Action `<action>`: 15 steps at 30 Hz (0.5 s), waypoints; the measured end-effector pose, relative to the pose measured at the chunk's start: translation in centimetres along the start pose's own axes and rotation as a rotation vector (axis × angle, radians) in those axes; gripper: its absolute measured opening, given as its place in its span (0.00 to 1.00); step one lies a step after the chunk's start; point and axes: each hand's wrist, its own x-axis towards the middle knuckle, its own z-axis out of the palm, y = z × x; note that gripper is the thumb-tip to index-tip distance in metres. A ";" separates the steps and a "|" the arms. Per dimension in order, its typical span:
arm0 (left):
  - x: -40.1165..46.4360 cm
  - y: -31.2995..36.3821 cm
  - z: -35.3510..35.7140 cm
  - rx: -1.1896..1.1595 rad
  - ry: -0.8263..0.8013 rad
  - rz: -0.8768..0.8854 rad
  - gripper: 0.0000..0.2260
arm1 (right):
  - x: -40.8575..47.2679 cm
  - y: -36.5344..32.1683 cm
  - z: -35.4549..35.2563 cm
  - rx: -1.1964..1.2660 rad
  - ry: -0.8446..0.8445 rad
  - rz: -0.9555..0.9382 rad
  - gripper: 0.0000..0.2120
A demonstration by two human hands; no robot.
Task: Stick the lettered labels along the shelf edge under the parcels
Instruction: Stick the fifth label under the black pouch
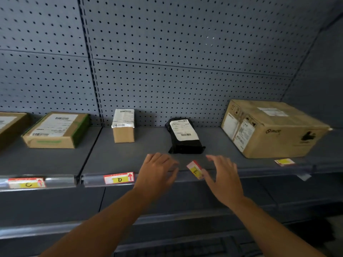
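Note:
A red-and-yellow label marked E [194,169] sits tilted at the shelf edge [259,172], below the black parcel bag [183,136]. My right hand [222,179] pinches its lower right corner with the thumb, the other fingers spread above. Just left of the label, my left hand [157,171] rests on the shelf lip with relaxed fingers and holds nothing. Labels C [27,183] and D [119,179] are stuck on the edge strip to the left. Another yellow label [284,161], its letter unreadable, lies in front of the large carton [272,128].
A small upright box [123,127] stands above label D. A flat box with green tape [55,130] stands above label C, and part of another box [9,127] shows at far left. Pegboard [185,52] backs the shelf. Lower shelves run beneath.

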 end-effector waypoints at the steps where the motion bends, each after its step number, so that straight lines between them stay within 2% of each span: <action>1: 1.0 1.2 0.9 -0.008 -0.015 -0.021 0.13 | 0.1 1.1 0.2 0.020 -0.045 -0.021 0.17; 7: 4.6 5.4 5.2 0.009 -0.091 -0.098 0.11 | 1.4 3.9 0.8 0.112 -0.127 -0.205 0.08; 10: 4.3 6.0 5.6 0.016 -0.105 -0.141 0.05 | 1.6 4.2 1.3 0.145 -0.157 -0.239 0.07; 15: 4.3 5.5 4.3 0.040 -0.123 -0.122 0.04 | 2.3 4.0 1.7 0.229 -0.144 -0.286 0.06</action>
